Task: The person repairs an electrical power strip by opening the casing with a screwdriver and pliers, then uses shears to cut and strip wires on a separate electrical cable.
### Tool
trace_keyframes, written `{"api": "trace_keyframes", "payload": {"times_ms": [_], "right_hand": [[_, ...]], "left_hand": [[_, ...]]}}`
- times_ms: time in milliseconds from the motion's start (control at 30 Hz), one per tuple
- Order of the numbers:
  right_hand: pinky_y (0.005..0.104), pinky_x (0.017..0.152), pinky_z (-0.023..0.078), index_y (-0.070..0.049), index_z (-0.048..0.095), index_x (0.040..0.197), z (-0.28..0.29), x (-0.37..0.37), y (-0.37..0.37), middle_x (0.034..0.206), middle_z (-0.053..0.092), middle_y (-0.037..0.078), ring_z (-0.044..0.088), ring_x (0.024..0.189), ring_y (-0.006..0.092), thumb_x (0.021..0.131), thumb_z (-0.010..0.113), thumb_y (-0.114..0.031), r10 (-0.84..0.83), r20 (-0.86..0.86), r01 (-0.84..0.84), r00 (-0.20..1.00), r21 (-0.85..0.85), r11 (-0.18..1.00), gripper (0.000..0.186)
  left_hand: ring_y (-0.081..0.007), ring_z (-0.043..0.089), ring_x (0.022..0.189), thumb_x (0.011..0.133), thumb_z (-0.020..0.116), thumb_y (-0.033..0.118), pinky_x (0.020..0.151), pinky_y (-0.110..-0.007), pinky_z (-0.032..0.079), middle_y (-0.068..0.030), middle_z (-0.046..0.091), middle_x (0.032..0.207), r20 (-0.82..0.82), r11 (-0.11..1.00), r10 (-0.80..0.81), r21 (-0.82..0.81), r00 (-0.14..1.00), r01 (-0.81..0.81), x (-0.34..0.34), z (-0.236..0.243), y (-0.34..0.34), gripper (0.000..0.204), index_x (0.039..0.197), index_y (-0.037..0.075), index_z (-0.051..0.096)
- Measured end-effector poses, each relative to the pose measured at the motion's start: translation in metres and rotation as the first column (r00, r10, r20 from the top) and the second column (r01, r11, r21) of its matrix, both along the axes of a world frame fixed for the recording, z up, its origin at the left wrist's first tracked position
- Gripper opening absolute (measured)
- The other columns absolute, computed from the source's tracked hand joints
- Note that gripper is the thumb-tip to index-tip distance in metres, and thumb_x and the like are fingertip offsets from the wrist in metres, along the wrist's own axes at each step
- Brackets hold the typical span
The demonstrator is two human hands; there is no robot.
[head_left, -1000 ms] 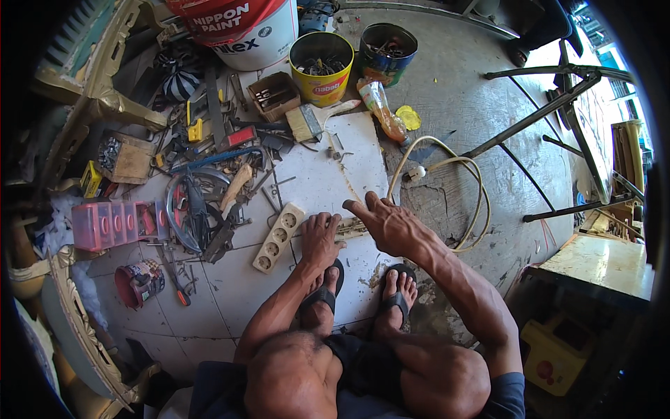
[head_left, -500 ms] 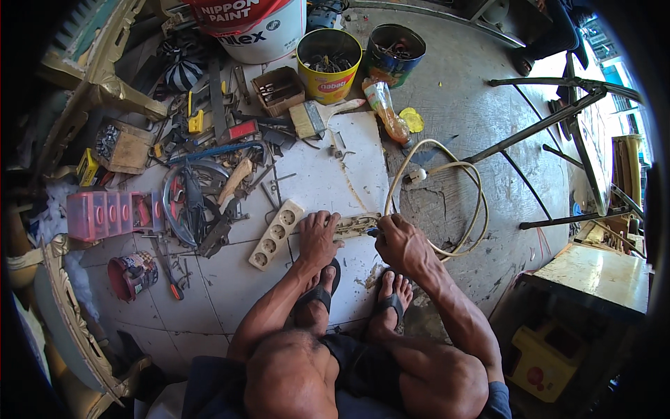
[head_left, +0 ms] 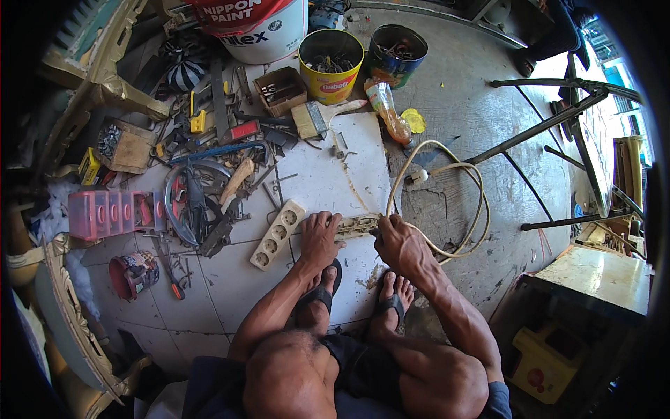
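Observation:
Between my feet and the cluttered tools lies an opened power strip base [head_left: 357, 227], its inner metal contacts showing. My left hand [head_left: 321, 236] is closed over its left end and holds it down on the tile. My right hand [head_left: 400, 241] is closed at its right end, where the cream cable [head_left: 481, 209] comes in; what its fingers pinch is hidden. The strip's pale socket cover [head_left: 278, 235], with several round outlets, rests aslant just left of my left hand. The cable loops away to the right and ends in a white plug [head_left: 418, 177].
At the left are scattered hand tools, a pink drawer box [head_left: 115, 213] and a hacksaw [head_left: 198, 120]. A wide brush [head_left: 314, 119], a yellow tin [head_left: 330, 66] and a paint bucket [head_left: 255, 31] stand beyond. Metal frame legs [head_left: 537, 129] and a pale-topped table [head_left: 593, 276] are at the right.
My right hand has shifted and turned slightly at the strip's end; a bit of blue seen by its fingers before is now mostly hidden. My left hand stays in place.

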State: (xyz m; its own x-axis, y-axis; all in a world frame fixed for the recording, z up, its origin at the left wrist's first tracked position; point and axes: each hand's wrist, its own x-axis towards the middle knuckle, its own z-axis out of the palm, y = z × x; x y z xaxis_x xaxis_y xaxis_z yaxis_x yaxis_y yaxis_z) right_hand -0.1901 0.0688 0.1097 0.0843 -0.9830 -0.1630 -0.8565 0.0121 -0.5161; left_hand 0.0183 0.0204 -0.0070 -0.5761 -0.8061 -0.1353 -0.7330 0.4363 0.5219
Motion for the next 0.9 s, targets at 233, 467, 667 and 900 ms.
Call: {"api": "trace_keyframes", "payload": {"times_ms": [233, 467, 667, 900], "right_hand": [[0.0519, 0.054, 0.055, 0.003, 0.054, 0.106, 0.0, 0.01, 0.002, 0.09, 0.062, 0.03, 0.067, 0.066, 0.0454, 0.09, 0.055, -0.012, -0.036, -0.157, 0.052, 0.987, 0.094, 0.994, 0.021], [0.0436, 0.05, 0.055, 0.001, 0.059, 0.104, 0.009, 0.035, -0.005, 0.088, 0.064, 0.023, 0.064, 0.057, 0.0299, 0.098, 0.049, -0.012, 0.11, -0.335, 0.018, 0.936, 0.356, 0.934, 0.017], [0.0391, 0.068, 0.06, 0.001, 0.061, 0.112, 0.004, 0.028, -0.002, 0.106, 0.059, 0.023, 0.065, 0.086, 0.0301, 0.094, 0.058, -0.017, 0.325, -0.297, -0.366, 0.898, -0.091, 0.926, 0.025], [0.0436, 0.078, 0.059, -0.003, 0.062, 0.106, 0.009, 0.03, 0.006, 0.108, 0.062, 0.014, 0.06, 0.106, 0.0337, 0.093, 0.058, -0.016, 0.074, -0.33, 0.029, 0.941, 0.297, 0.954, 0.019]], "left_hand": [[-0.029, 0.05, 0.111, 0.07, 0.089, 0.027, 0.096, -0.048, 0.038, -0.0069, 0.053, 0.115, -0.001, 1.0, 0.004, -0.023, 1.0, -0.004, 0.002, -0.001, 0.001, 0.067, 0.125, 0.014, 0.054], [-0.0284, 0.05, 0.111, 0.07, 0.088, 0.029, 0.096, -0.047, 0.039, -0.0065, 0.054, 0.116, 0.022, 1.0, 0.004, -0.014, 1.0, -0.003, 0.002, -0.004, 0.001, 0.066, 0.125, 0.014, 0.056], [-0.0295, 0.049, 0.115, 0.069, 0.089, 0.032, 0.099, -0.048, 0.037, -0.0071, 0.054, 0.119, 0.028, 1.0, 0.014, 0.003, 1.0, -0.014, -0.004, -0.007, 0.0, 0.069, 0.128, 0.015, 0.057], [-0.0288, 0.049, 0.115, 0.068, 0.089, 0.031, 0.099, -0.049, 0.036, -0.0067, 0.054, 0.118, 0.012, 0.999, 0.027, 0.033, 1.0, -0.027, 0.001, -0.004, 0.001, 0.069, 0.128, 0.016, 0.057]]}}
